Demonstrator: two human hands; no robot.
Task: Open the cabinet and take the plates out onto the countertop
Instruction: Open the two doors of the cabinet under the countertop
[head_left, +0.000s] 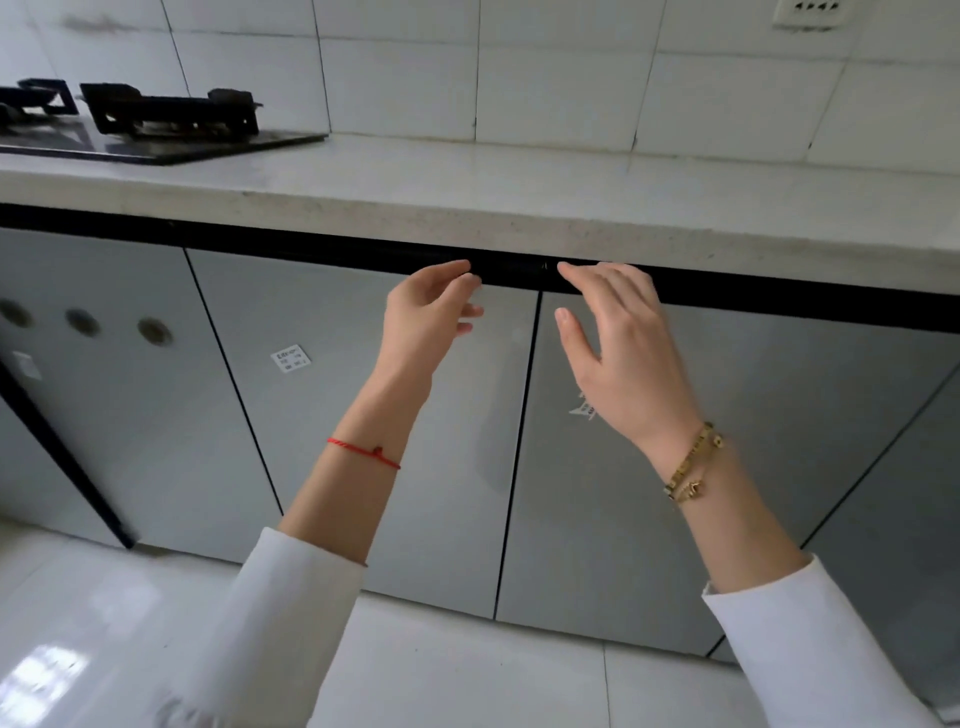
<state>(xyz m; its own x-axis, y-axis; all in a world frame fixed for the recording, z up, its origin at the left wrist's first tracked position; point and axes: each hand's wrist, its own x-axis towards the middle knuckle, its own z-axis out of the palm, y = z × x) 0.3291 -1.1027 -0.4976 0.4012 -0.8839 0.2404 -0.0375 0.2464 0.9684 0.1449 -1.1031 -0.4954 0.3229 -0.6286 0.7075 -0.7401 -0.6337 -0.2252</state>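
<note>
The left hand (426, 312) was raised in front of the cabinet, its fingers loosely curled and holding nothing, the fingertips (462, 267) up at the dark strip (514, 273) that ran under the countertop edge. Whether they actually touched that strip could not be told; the view was slightly blurred there. A red string bracelet (363, 452) circled the left wrist, and a white sleeve (291, 597) covered the forearm below it.

Just to the right, the right hand (618, 353) was spread with fingers straight and relaxed, gripping nothing, its fingertips likewise up at the dark strip. Gold bracelets (693, 462) sat on its wrist.

Behind the left hand stood a grey cabinet door (363, 405), closed; behind the right hand stood the neighbouring door (649, 519), also closed. The seam between the two doors ran down between the hands. A small white label (291, 357) was stuck on the door to the left of the left hand. Further left, another panel carried three round holes (83, 322).

Above both hands lay the pale countertop (519, 192), with white wall tiles (519, 78) behind it. Far to the upper left of the left hand a black gas hob (156, 124) rested on the countertop. Below the arms the glossy white floor (467, 675) showed.

With both doors shut, the plates were out of sight.
</note>
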